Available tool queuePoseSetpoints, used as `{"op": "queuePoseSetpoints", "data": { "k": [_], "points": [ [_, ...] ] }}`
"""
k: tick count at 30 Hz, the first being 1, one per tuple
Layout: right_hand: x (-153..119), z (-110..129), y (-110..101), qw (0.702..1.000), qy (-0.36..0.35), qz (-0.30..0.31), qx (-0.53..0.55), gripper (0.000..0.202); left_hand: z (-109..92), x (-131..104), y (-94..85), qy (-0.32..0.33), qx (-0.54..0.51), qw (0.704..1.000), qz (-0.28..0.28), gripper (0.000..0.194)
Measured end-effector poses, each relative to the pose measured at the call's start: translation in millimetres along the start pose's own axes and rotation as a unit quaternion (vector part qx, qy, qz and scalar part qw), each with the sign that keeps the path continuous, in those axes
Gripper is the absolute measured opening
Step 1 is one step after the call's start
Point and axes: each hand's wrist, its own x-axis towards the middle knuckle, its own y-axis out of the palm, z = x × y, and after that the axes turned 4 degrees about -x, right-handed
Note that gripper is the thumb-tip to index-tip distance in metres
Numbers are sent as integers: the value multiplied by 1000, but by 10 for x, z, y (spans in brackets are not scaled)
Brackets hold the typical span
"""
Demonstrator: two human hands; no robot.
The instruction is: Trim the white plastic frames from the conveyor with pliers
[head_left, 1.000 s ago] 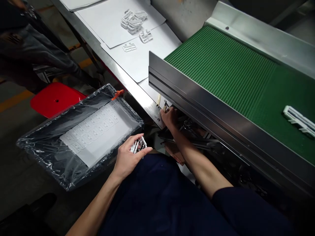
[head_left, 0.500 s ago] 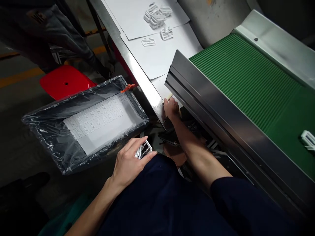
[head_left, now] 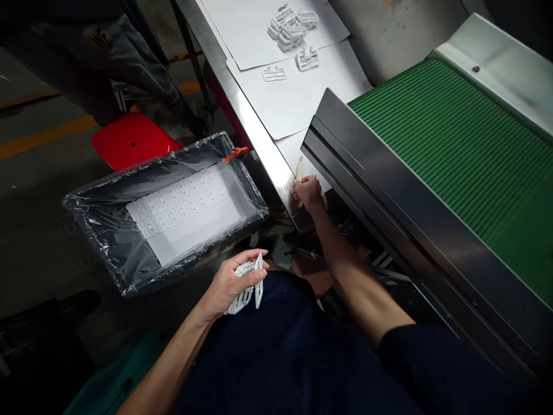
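My left hand is closed around a small stack of white plastic frames, with one frame standing slightly apart at the fingertips. At the table's near corner, the fingers of my right hand are curled around a pale yellow tool; its kind is unclear because the hand hides most of it. Left of my hands sits a dark crate lined with clear plastic. Inside, rows of similar white frames lie on a white sheet.
A metal-edged table bears white paper sheets, a pile of white frames and a single frame. The green ribbed conveyor rises at right behind a metal side wall. A red stool and a person's legs are beyond the crate.
My left hand has turned, showing more of the stacked frames. My right hand has shifted slightly, and more of the yellow tool shows. The view has swung, taking the white part on the conveyor out of sight.
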Motion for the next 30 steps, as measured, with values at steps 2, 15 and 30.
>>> {"op": "queuePoseSetpoints", "data": {
  "k": [2, 15, 30],
  "points": [
    [-306, -82, -76, 995, 13, 57, 78, 35, 28, 19, -36, -13, -51, 998, 14, 42],
    [-1901, -359, -331, 896, 63, 242, 366, 40, 238, 344, 6, -41, -200, 978, 49, 43],
    [-2283, -38, -656, 957, -80, 239, 143, 31, -49, 146, 37, 57, 23, 997, 36, 40]
  ]
}}
